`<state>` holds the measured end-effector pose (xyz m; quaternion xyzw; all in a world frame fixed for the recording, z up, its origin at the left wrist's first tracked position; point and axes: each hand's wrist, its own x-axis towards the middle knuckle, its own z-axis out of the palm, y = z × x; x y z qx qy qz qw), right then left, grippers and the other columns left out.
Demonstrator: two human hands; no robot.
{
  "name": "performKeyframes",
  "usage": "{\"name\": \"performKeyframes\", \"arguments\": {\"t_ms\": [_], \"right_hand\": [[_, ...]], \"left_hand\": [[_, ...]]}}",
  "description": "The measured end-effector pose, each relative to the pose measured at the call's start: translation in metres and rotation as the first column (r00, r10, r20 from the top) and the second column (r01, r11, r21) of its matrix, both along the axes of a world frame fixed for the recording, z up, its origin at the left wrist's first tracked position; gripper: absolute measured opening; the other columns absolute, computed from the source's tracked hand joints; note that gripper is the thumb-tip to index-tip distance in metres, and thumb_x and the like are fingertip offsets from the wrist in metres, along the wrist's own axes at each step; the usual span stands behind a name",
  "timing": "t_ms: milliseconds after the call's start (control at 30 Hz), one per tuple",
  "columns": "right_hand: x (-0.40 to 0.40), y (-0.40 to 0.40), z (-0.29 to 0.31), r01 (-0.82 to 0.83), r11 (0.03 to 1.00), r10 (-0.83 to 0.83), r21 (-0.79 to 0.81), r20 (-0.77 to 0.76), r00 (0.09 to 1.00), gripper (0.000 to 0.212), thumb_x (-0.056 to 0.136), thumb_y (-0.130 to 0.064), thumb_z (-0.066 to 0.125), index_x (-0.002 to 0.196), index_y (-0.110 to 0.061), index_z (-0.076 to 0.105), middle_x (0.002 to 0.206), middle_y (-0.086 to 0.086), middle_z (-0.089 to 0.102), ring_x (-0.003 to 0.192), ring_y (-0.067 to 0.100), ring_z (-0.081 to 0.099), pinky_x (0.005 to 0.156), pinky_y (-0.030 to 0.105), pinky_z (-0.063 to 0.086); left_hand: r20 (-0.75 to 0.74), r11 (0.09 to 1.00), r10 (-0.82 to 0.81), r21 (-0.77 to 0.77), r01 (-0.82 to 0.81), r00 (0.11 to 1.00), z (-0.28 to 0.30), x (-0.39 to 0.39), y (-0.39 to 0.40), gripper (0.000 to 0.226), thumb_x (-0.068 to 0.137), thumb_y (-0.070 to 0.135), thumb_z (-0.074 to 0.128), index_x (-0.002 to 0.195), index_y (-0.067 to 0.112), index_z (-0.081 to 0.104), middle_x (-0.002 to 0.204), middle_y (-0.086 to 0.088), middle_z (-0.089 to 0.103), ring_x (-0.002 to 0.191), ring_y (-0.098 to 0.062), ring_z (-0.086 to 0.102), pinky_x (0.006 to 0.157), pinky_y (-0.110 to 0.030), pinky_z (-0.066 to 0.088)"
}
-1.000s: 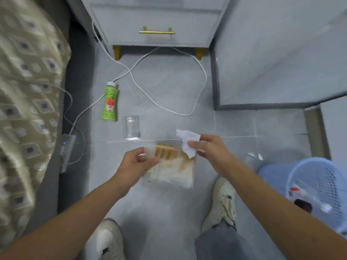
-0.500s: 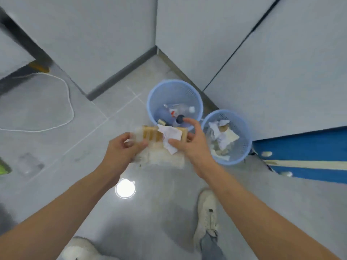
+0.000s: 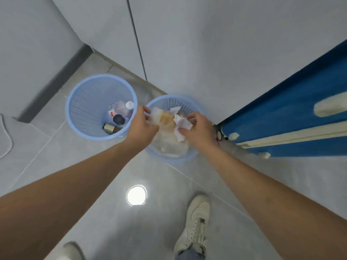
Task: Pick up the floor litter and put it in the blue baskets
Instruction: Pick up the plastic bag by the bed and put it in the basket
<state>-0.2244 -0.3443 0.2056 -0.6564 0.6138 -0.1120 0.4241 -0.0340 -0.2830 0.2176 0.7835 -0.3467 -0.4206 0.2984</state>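
Observation:
Two blue mesh baskets stand side by side on the grey floor near the wall. The left basket holds bottles and a dark cap. Over the right basket I hold a clear plastic wrapper with orange print. My left hand pinches the wrapper's left end. My right hand grips its right end together with a crumpled white tissue. Paper and plastic litter lie inside the right basket, partly hidden under the wrapper.
A blue panel with cream trim stands at the right, close to the right basket. Grey walls rise behind both baskets. A white cable loops at the left edge. My white shoes stand on the tiles below.
The view has swung right and closer to the baskets. Both hands have carried the wrapper and tissue from in front of the baskets to above the right one.

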Motion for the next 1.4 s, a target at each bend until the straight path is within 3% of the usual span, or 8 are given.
{"name": "performKeyframes", "arguments": {"t_ms": [100, 233, 367, 533, 667, 967, 1233, 1400], "right_hand": [[0.016, -0.008, -0.034, -0.125, 0.971, 0.084, -0.202, -0.201, 0.976, 0.034, 0.081, -0.044, 0.078, 0.103, -0.022, 0.064, 0.102, -0.004, 0.067, 0.097, 0.02, 0.059, 0.072, 0.032, 0.041], [0.025, -0.01, -0.067, -0.385, 0.852, 0.173, -0.354, -0.503, 0.847, 0.044, 0.08, -0.039, 0.076, 0.118, -0.023, 0.061, 0.118, 0.004, 0.065, 0.113, 0.028, 0.054, 0.089, 0.041, 0.045], [0.026, 0.0, -0.078, -0.429, 0.85, 0.318, -0.305, -0.352, 0.88, 0.059, 0.081, -0.01, 0.075, 0.135, -0.02, 0.053, 0.132, 0.01, 0.049, 0.118, 0.032, 0.051, 0.081, 0.046, 0.056], [0.035, 0.014, -0.08, -0.478, 0.877, 0.427, -0.043, -0.385, 0.818, 0.093, 0.074, -0.029, 0.087, 0.149, -0.034, 0.034, 0.156, 0.008, 0.025, 0.139, 0.035, 0.035, 0.097, 0.05, 0.053], [0.045, 0.005, -0.093, -0.436, 0.899, 0.413, 0.036, -0.401, 0.818, 0.096, 0.064, -0.042, 0.092, 0.144, -0.031, 0.041, 0.156, 0.007, 0.026, 0.141, 0.037, 0.028, 0.102, 0.05, 0.05], [0.055, -0.008, -0.146, -0.489, 0.869, 0.452, 0.075, -0.523, 0.723, 0.083, 0.076, -0.022, 0.083, 0.144, -0.03, 0.035, 0.156, 0.012, 0.01, 0.14, 0.047, 0.024, 0.106, 0.05, 0.045], [0.048, 0.001, -0.092, -0.476, 0.879, 0.438, 0.019, -0.424, 0.793, 0.088, 0.07, -0.045, 0.084, 0.144, -0.037, 0.038, 0.157, 0.001, 0.021, 0.134, 0.039, 0.04, 0.104, 0.051, 0.048], [0.045, 0.014, -0.025, -0.475, 0.877, 0.386, -0.08, -0.472, 0.792, 0.075, 0.086, -0.037, 0.067, 0.153, -0.026, 0.036, 0.162, 0.002, 0.028, 0.145, 0.029, 0.028, 0.116, 0.05, 0.035]], "left_hand": [[0.357, 0.968, -0.243, 0.024, 0.251, 0.902, -0.029, 0.012, -0.013, 0.049, 0.084, 0.01, 0.073, 0.123, 0.015, 0.044, 0.12, -0.008, 0.049, 0.105, -0.033, 0.057, 0.083, -0.04, 0.051], [0.734, 0.829, -0.414, 0.06, 0.556, 0.539, -0.051, 0.008, -0.016, 0.079, 0.072, 0.009, 0.081, 0.142, 0.016, 0.045, 0.141, -0.014, 0.043, 0.119, -0.036, 0.05, 0.09, -0.045, 0.05], [0.706, 0.66, -0.622, 0.238, 0.713, 0.34, -0.067, 0.003, -0.005, 0.087, 0.07, 0.027, 0.088, 0.146, 0.02, 0.045, 0.147, -0.011, 0.044, 0.124, -0.032, 0.047, 0.094, -0.045, 0.05], [0.543, 0.623, -0.75, 0.385, 0.681, 0.378, -0.073, -0.004, -0.007, 0.095, 0.073, 0.032, 0.087, 0.151, 0.022, 0.034, 0.153, -0.007, 0.03, 0.134, -0.028, 0.035, 0.094, -0.042, 0.052], [0.433, 0.622, -0.779, 0.445, 0.643, 0.453, -0.092, -0.01, -0.018, 0.095, 0.069, 0.033, 0.09, 0.148, 0.022, 0.038, 0.145, -0.005, 0.029, 0.13, -0.028, 0.035, 0.088, -0.042, 0.056], [0.218, 0.566, -0.809, 0.54, 0.622, 0.546, -0.142, -0.023, -0.031, 0.098, 0.079, 0.041, 0.077, 0.156, 0.019, 0.02, 0.16, -0.013, 0.005, 0.142, -0.042, 0.021, 0.112, -0.06, 0.036], [0.307, 0.715, -0.697, 0.358, 0.6, 0.647, -0.083, -0.014, -0.018, 0.066, 0.089, 0.036, 0.065, 0.146, 0.015, 0.039, 0.14, -0.011, 0.043, 0.124, -0.032, 0.046, 0.097, -0.046, 0.05], [0.395, 0.813, -0.569, 0.137, 0.567, 0.721, -0.035, 0.003, 0.006, 0.056, 0.096, 0.027, 0.055, 0.149, 0.013, 0.042, 0.153, -0.009, 0.039, 0.141, -0.028, 0.035, 0.112, -0.038, 0.035]]}}
